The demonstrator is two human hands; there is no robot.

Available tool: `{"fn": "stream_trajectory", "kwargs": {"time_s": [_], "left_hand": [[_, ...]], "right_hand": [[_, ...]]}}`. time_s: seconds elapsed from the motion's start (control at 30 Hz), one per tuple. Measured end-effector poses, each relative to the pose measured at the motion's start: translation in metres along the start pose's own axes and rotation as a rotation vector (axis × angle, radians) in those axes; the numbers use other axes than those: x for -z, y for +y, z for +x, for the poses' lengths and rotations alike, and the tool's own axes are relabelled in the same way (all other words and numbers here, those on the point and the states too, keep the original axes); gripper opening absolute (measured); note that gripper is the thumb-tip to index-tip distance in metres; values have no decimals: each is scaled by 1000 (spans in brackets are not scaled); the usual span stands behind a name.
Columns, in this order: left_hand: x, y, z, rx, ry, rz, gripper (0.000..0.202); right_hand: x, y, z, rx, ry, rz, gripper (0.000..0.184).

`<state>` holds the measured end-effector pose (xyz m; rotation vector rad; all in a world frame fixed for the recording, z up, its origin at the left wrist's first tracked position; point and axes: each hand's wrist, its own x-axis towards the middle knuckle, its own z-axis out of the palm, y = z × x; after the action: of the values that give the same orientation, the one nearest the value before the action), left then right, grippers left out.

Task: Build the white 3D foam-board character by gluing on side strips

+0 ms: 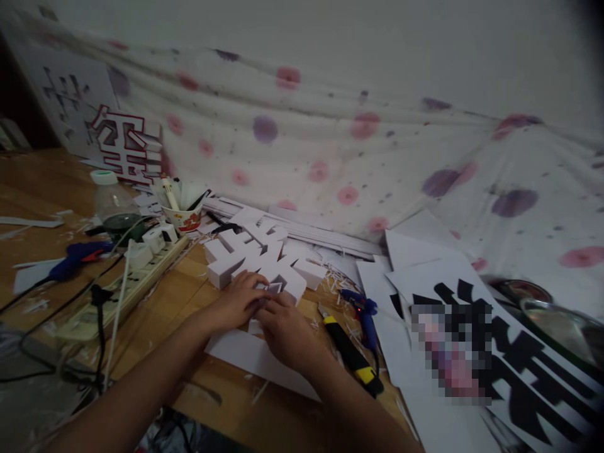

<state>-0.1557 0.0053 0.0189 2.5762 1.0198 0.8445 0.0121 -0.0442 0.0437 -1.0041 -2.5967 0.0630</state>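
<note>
A white foam-board block character (264,258) lies on the wooden table (56,182). My left hand (238,302) rests against its near edge with fingers curled, and my right hand (283,330) meets it from the right. Together the fingertips pinch a small white piece (274,289) at the character's front. Under both hands lies a white sheet (255,358). A black and yellow utility knife (352,355) lies just right of my right hand. A blue glue gun (363,314) lies beside the knife.
A power strip (127,277) with plugs and cables runs along the left, beside another blue glue gun (78,258), a clear bottle (113,204) and a cup of pens (182,214). Printed sheets with black strokes (519,365) cover the right. A red-edged character (125,145) leans against the spotted cloth (330,138).
</note>
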Motion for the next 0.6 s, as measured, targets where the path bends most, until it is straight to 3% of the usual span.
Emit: {"fn": "stream_trajectory", "kwargs": {"time_s": [0.13,0.3,0.37,0.47,0.6], "left_hand": [[2,3,-1,14,9,-2,21],[10,27,4,157,184,-185,27],[9,44,9,230,178,-331,29],[-1,68,18,328,102,-420,24],[-26,87,25,411,233,-421,23]], "right_hand": [[0,1,-2,-33,18,124,19],[13,14,-7,-227,310,389,13],[19,20,-10,-265,381,412,8],[27,28,-19,-300,389,478,5],[34,44,-49,-444,337,664,20]]}}
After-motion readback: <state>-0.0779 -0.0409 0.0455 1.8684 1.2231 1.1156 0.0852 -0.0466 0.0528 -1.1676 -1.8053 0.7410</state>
